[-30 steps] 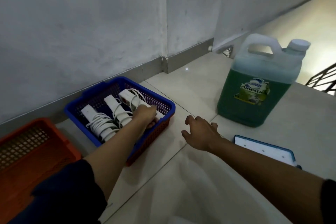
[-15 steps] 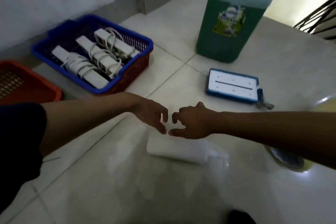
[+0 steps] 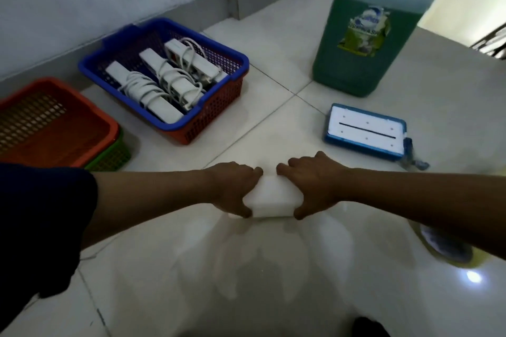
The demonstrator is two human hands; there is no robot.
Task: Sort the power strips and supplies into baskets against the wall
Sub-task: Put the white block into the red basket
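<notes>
A white rectangular block [image 3: 269,198] lies on the floor tiles in the middle. My left hand [image 3: 236,190] grips its left end and my right hand [image 3: 310,186] grips its right end, fingers over the far edge and thumbs on the near edge. Three white power strips [image 3: 164,82] with coiled cords lie side by side in a blue basket [image 3: 95,67] nested in a red one, against the wall. To its left an orange basket [image 3: 109,128], nested in a green one, holds nothing that I can see.
A large jug of green dishwashing liquid [image 3: 364,44] stands at the back right. A blue-edged white pad [image 3: 365,130] lies flat on the floor in front of it. A yellow round object [image 3: 449,252] shows partly under my right forearm. Railing bars are at the far right.
My left hand left the power strips in the blue basket and came back to the floor. Both hands closed in on the white block and now grip its ends.
</notes>
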